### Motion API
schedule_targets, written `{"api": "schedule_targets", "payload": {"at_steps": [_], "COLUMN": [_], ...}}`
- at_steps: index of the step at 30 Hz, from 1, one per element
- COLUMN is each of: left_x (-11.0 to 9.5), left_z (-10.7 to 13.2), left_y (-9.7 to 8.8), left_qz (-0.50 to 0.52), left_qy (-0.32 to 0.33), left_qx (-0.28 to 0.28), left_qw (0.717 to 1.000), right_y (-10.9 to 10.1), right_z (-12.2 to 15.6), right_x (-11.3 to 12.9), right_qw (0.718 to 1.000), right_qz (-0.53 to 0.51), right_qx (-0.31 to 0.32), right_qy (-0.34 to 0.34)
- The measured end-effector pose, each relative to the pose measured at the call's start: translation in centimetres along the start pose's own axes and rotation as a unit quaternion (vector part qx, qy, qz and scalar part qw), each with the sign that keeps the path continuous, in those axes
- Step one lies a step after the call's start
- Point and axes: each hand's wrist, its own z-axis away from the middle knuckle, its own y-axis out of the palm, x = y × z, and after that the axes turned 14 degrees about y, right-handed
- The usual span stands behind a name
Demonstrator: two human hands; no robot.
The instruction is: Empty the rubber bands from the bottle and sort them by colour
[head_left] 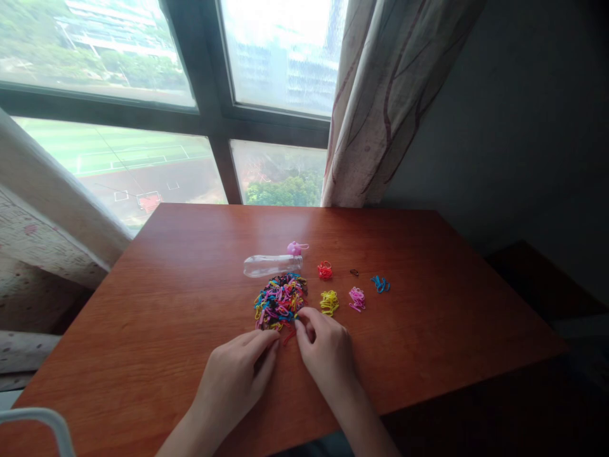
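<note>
A mixed pile of small coloured rubber bands (280,297) lies on the wooden table, in pink, blue, yellow, black and red. My right hand (328,343) is at the pile's right front edge, thumb and forefinger pinched around a small band with a bit of yellow showing. Close to the front of the pile is my left hand (240,365), its fingertips pressed together; what they hold, if anything, is too small to make out. Between the two hands lie a few loose red bands (288,336).
Right of the pile sit small single-colour groups: red bands (325,270), yellow bands (329,303), pink bands (356,299), blue bands (380,284) and a dark band (354,272). Behind it lie a clear bottle (271,265) and a pink cap (295,248). A window borders the table (428,317).
</note>
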Motion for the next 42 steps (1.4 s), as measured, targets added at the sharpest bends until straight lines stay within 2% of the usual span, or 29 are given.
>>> {"api": "schedule_targets", "payload": {"at_steps": [20, 29, 42], "left_x": [0.19, 0.05, 0.16], "left_z": [0.13, -0.13, -0.04], "left_y": [0.29, 0.07, 0.2], "left_qz": [0.004, -0.001, -0.011], "left_qy": [0.002, 0.004, 0.009], "left_qx": [-0.002, 0.0, 0.004], "left_qw": [1.0, 1.0, 1.0], "right_y": [-0.07, -0.17, 0.07], "right_z": [0.2, 0.26, 0.04], "right_x": [-0.47, -0.29, -0.03], "right_qw": [0.999, 1.0, 1.0], "right_qz": [-0.045, -0.011, 0.028], "right_qx": [0.003, 0.018, 0.004], "right_qy": [0.005, 0.013, -0.004]}}
